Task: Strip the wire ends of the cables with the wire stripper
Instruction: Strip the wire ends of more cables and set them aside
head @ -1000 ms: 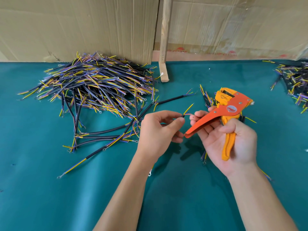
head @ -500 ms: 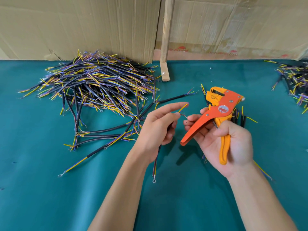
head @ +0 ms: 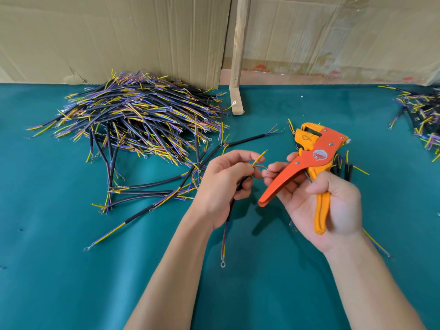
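Above the green-covered table [head: 71, 270], the left hand [head: 222, 186] pinches a black cable [head: 232, 206], yellow wire [head: 259, 158] fanned out; the right hand [head: 328, 206] grips the orange wire stripper [head: 309, 163] (handles spread); misfeeding could nick strands.

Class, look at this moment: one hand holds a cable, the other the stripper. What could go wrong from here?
1. The right hand holds the stripper while its fingertips also help sort the thin wires; a squeeze now could pinch skin.
2. The left hand pinches the cable near its end, so fingers may sit close to the blades.
3. The loose pile nearby could snag the hanging cable.
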Motion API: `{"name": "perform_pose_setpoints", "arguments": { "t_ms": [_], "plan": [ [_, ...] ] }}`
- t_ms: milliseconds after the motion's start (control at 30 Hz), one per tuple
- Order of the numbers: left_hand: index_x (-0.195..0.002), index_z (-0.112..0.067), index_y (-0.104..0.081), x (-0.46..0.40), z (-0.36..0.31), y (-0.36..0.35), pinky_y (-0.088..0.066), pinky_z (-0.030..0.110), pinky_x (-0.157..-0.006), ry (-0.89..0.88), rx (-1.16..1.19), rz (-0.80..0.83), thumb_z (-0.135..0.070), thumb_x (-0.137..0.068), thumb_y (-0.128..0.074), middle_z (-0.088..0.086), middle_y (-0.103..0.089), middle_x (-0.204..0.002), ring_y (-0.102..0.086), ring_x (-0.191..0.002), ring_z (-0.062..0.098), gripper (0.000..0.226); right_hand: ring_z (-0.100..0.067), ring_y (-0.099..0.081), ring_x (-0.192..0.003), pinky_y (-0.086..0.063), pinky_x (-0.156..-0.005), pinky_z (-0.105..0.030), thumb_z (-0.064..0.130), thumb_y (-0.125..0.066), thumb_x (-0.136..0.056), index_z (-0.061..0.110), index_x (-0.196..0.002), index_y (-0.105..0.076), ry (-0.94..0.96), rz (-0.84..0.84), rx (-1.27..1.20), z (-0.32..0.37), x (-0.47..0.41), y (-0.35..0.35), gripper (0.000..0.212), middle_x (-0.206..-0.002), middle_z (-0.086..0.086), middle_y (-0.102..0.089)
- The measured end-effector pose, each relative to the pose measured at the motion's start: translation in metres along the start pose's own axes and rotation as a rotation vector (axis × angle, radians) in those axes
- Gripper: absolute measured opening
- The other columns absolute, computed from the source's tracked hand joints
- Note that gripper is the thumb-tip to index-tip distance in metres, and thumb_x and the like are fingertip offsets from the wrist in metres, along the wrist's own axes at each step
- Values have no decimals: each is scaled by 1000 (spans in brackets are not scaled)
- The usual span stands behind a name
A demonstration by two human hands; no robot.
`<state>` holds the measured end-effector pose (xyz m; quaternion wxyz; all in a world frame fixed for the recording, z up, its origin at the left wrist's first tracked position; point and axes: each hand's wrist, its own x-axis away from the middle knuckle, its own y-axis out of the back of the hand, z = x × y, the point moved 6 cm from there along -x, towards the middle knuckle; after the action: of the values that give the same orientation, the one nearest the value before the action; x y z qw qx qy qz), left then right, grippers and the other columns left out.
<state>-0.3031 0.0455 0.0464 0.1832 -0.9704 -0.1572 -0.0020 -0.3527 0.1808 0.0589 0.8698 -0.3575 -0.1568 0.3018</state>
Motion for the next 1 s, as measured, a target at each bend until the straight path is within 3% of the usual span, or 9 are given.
{"name": "perform_pose_setpoints", "arguments": {
  "t_ms": [200, 333, 467, 700, 867, 1000],
  "plan": [
    [-105, -1, -63, 3, -5, 6, -51, 21, -59, -35, -10, 101, 12, -95, -54, 15, -72, -83, -64, -64, 16, 19, -46, -70, -100, -60, -85, -44, 4, -54, -48, 0, -106, -59, 1, -50, -66, 4, -2, 8, 59, -102, -29, -70],
    [-102, -5, -63, 4, -10, 10, -53, 22, -62, -66, -47, 89, 9, -95, -57, 15, -74, -88, -68, -70, 18, 17, -45, -70, -102, -61, -86, -45, 2, -48, -58, 0, -110, -60, -2, -110, -74, 4, -2, 15, 54, -113, -32, -69],
    [-104, -7, -62, 6, -17, 13, -55, 23, -64, -113, -72, 64, 7, -97, -56, 11, -77, -89, -72, -72, 18, 17, -44, -71, -106, -62, -82, -49, -1, -43, -69, 2, -121, -58, -119, -160, 26, -2, -2, 22, 54, -121, -30, -68],
    [-111, -2, -69, 5, -24, 20, -61, 27, -71, -264, -257, -106, 9, -96, -59, 14, -77, -96, -77, -84, 23, 21, -39, -69, -74, -60, -71, -50, 3, -63, -71, -5, -122, -65, -329, -18, 237, -18, 6, 12, 52, -98, -27, -69],
    [-105, 0, -73, 5, -27, 25, -62, 30, -74, -309, -333, -186, 9, -93, -64, 8, -63, -85, -77, -81, 24, 18, -38, -65, -73, -57, -70, -50, 5, -69, -74, 1, -115, -70, -364, 87, 327, -23, 9, 4, 41, -87, -24, -63],
    [-105, 1, -72, 6, -29, 27, -61, 27, -71, -311, -305, -202, 12, -93, -62, 13, -63, -84, -76, -78, 23, 19, -38, -64, -72, -57, -69, -49, 5, -66, -82, 2, -115, -69, -381, 123, 358, -24, 12, 1, 32, -86, -23, -60]
  ]
}}
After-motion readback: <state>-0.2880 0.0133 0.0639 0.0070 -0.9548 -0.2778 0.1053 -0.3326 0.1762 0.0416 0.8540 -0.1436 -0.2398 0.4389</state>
